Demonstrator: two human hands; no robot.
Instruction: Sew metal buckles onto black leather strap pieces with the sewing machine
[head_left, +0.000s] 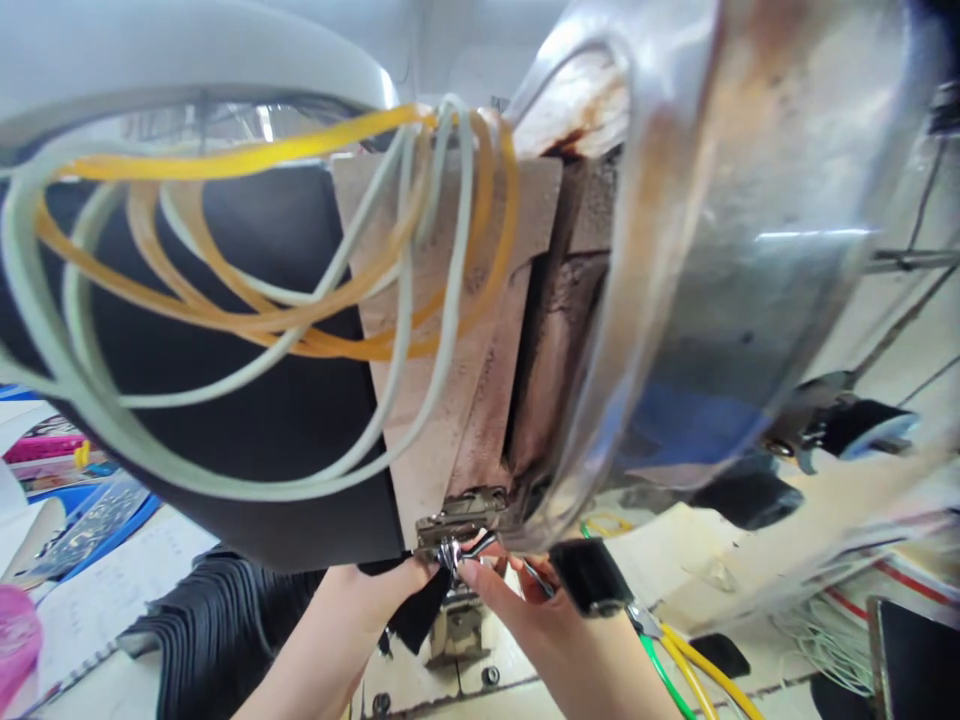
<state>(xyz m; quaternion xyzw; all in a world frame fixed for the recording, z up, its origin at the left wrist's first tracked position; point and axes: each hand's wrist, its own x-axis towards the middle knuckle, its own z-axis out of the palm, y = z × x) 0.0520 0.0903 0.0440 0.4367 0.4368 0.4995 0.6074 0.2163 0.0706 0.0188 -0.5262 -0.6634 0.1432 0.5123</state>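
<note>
Only got the one view to work from, off the head, looking at a big machine (465, 420) with yellow tubes (255, 155) and pale tubes (247, 490) looping across in front. Can make out a black strip (416, 615) low in the middle, just under the metal foot (461, 515), hanging down toward the near left. Looks pinched at its top end by the left hand (375, 600), so would call that grip closed on the strip. Harder to read the right hand (525, 610): up close on the right of the foot, fingers bent near a bit of metal (536, 578), can't tell whether gripping it or just touching.

As for progress, would say mid-step, with one strip up at the foot and not let go yet. Got a thick stack (225, 610) of similar black layers on the near left, so would guess at plenty left, assuming same kind of piece. Can't count them. Also got a dark flat bit (718, 655) on the right of the bench (420, 690), just beside some green and yellow handles (720, 680). Could be done, could be scrap, no way to tell.
</note>
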